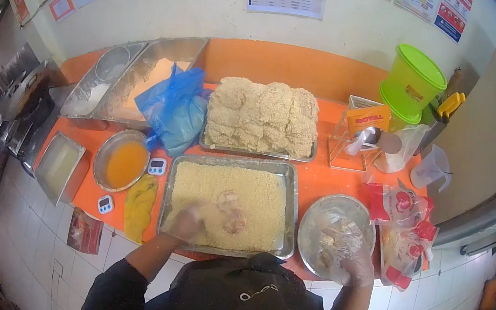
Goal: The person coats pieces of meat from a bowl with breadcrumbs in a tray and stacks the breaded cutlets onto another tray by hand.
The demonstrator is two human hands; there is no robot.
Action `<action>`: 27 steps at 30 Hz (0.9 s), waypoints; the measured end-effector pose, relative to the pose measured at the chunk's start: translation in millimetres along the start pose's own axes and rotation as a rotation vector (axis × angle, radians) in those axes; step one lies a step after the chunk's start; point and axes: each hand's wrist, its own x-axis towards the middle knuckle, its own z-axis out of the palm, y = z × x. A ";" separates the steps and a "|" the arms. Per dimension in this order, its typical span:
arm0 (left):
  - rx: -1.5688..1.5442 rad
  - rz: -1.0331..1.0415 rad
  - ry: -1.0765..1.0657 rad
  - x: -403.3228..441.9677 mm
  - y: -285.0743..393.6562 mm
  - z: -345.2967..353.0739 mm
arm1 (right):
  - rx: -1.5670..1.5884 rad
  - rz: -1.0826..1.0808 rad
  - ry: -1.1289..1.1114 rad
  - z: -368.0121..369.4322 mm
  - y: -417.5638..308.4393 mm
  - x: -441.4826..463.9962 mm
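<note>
My left hand point(188, 223), in a clear glove, is low over the left front of a metal tray point(290, 222) of pale breadcrumbs point(261, 195). Motion smears its fingers. Beside it, a piece of raw meat point(233, 214) lies on the crumbs, partly dusted with them. My right hand point(360, 268), also in a clear glove, reaches over the near right rim of a round metal bowl point(305, 253). Its fingers are hard to make out among whitish, coated pieces point(330, 239) in the bowl.
Behind the tray stands a second tray point(255, 153) heaped with crumbed pieces point(263, 115). To the left are an orange liquid bowl point(124, 165), a blue plastic bag point(175, 105), timers point(157, 166) and a yellow cloth point(139, 206). Red-and-clear packets point(400, 232) lie right of the bowl.
</note>
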 end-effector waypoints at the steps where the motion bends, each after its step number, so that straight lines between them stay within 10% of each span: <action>1: -0.284 -0.117 0.040 5.0 39.3 -23.1 | 0.038 -0.020 -0.011 1.5 -2.8 -0.5; 7: -0.602 0.158 0.294 80.9 65.4 19.3 | 0.507 0.108 0.054 9.8 -26.3 -9.9; 9: -0.370 0.158 0.326 88.8 56.3 39.6 | 0.364 0.060 0.049 6.6 -22.2 -15.0; 11: 0.518 0.170 0.149 87.6 78.3 8.7 | 0.500 0.103 0.079 8.8 -27.5 -20.3; 13: -0.326 0.159 0.201 101.9 44.3 9.1 | 0.503 0.095 0.105 7.9 -30.8 -22.1; 15: -0.544 0.157 0.165 101.7 23.2 -0.4 | 0.385 0.046 0.138 7.9 -29.2 -24.2; 21: 0.426 0.194 -0.116 17.1 55.3 -61.2 | 0.215 0.058 0.080 9.7 -59.3 -28.1; 27: -0.173 0.182 -0.128 -7.4 32.0 -18.0 | 0.409 0.104 0.139 29.1 -56.9 -17.0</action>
